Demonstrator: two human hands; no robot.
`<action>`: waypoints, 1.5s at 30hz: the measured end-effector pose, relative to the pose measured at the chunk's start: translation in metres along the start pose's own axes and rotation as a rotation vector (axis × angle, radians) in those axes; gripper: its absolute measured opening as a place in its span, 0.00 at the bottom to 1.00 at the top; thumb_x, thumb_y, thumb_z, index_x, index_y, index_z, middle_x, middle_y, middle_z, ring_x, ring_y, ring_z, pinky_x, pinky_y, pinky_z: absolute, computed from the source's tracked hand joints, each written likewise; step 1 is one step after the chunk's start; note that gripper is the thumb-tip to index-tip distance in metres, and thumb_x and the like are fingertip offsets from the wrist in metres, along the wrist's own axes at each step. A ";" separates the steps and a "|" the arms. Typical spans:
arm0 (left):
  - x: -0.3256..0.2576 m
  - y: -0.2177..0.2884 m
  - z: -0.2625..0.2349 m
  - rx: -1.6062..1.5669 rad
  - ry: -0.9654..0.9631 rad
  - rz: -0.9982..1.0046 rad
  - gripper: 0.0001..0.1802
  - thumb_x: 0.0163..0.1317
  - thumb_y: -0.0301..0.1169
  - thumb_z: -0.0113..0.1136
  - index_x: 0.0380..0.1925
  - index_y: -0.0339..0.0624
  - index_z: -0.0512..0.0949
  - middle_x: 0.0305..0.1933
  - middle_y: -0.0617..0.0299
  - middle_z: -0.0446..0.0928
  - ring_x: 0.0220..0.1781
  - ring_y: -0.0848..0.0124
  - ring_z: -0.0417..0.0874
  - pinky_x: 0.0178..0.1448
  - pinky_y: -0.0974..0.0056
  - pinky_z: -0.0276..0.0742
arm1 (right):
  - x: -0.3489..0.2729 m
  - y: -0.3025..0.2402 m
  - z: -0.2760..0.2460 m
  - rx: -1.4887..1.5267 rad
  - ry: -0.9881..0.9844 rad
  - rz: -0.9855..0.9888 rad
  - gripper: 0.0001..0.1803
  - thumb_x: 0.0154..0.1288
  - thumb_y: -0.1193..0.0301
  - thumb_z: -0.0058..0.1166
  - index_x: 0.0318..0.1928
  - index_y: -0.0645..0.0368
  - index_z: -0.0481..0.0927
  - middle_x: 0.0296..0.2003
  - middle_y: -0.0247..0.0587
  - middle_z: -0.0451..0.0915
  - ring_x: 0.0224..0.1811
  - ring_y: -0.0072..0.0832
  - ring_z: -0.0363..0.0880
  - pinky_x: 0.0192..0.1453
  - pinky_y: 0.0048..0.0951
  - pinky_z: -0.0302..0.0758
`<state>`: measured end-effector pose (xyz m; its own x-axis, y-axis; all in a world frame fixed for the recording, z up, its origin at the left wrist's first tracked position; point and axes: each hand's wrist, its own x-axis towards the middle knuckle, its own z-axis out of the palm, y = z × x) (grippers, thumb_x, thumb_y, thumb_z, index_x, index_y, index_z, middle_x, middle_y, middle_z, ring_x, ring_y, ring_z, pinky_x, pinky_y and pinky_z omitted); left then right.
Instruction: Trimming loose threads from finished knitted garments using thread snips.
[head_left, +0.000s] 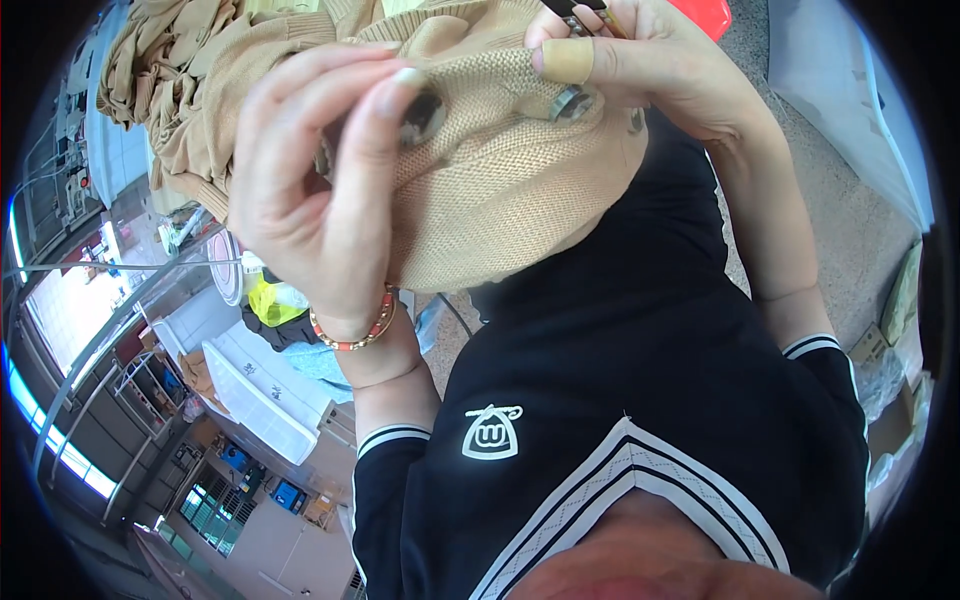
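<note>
I hold a tan knitted garment up close in front of my chest. My left hand, with a beaded bracelet at the wrist, pinches the fabric next to a dark shiny button. My right hand, with a tan plaster on the thumb, presses the knit beside a second button. A thin dark tool sticks out between the right hand's fingers; its tip is cut off by the frame's top edge. The rest of the garment trails up to the left.
A heap of the same tan knitwear lies at the upper left. Below it are a white plastic crate and a yellow bag. A red object is at the top, with grey floor and cardboard boxes to the right.
</note>
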<state>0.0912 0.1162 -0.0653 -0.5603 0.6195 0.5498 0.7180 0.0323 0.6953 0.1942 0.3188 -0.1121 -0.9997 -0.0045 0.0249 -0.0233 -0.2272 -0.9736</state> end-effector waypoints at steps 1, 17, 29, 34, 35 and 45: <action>0.001 -0.002 0.000 -0.010 0.012 0.000 0.04 0.57 0.20 0.69 0.34 0.35 0.86 0.40 0.56 0.84 0.43 0.72 0.82 0.49 0.70 0.75 | 0.002 0.021 -0.007 -0.045 -0.133 -0.533 0.09 0.67 0.66 0.63 0.37 0.59 0.86 0.29 0.27 0.83 0.31 0.11 0.73 0.50 0.11 0.66; -0.017 -0.017 -0.076 0.207 -0.381 -0.180 0.20 0.54 0.23 0.68 0.50 0.35 0.81 0.45 0.58 0.78 0.48 0.69 0.78 0.55 0.67 0.71 | -0.035 0.000 -0.001 -0.458 0.078 0.007 0.19 0.46 0.81 0.71 0.40 0.63 0.79 0.32 0.24 0.72 0.30 0.12 0.60 0.32 0.16 0.57; -0.050 -0.036 -0.068 0.397 0.031 0.215 0.21 0.44 0.25 0.77 0.40 0.44 0.79 0.42 0.61 0.81 0.49 0.62 0.85 0.71 0.45 0.64 | -0.066 -0.015 0.021 -1.165 0.304 -0.613 0.20 0.40 0.83 0.63 0.40 0.65 0.83 0.27 0.38 0.81 0.23 0.24 0.76 0.25 0.22 0.71; -0.066 -0.044 -0.083 0.463 0.158 0.363 0.22 0.44 0.24 0.76 0.39 0.45 0.78 0.43 0.57 0.81 0.48 0.61 0.86 0.71 0.46 0.66 | -0.065 -0.016 0.033 -1.233 0.245 -0.711 0.18 0.43 0.76 0.66 0.40 0.61 0.84 0.23 0.33 0.79 0.21 0.25 0.77 0.23 0.24 0.71; -0.070 -0.045 -0.085 0.511 0.152 0.409 0.22 0.44 0.24 0.76 0.40 0.45 0.78 0.43 0.58 0.81 0.48 0.61 0.86 0.70 0.46 0.67 | -0.065 -0.014 0.037 -1.238 0.248 -0.715 0.17 0.44 0.75 0.66 0.40 0.60 0.84 0.22 0.32 0.78 0.20 0.25 0.76 0.23 0.24 0.70; -0.106 -0.060 -0.078 0.575 0.220 0.240 0.18 0.47 0.19 0.68 0.39 0.46 0.76 0.42 0.59 0.81 0.50 0.60 0.84 0.70 0.45 0.66 | -0.070 0.018 0.035 -1.306 0.183 -0.720 0.26 0.39 0.75 0.65 0.46 0.59 0.85 0.18 0.31 0.72 0.18 0.25 0.72 0.21 0.27 0.67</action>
<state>0.0753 -0.0127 -0.1290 -0.3845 0.4890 0.7830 0.9055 0.3649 0.2167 0.2641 0.2814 -0.1235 -0.7561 -0.1319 0.6411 -0.3901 0.8773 -0.2796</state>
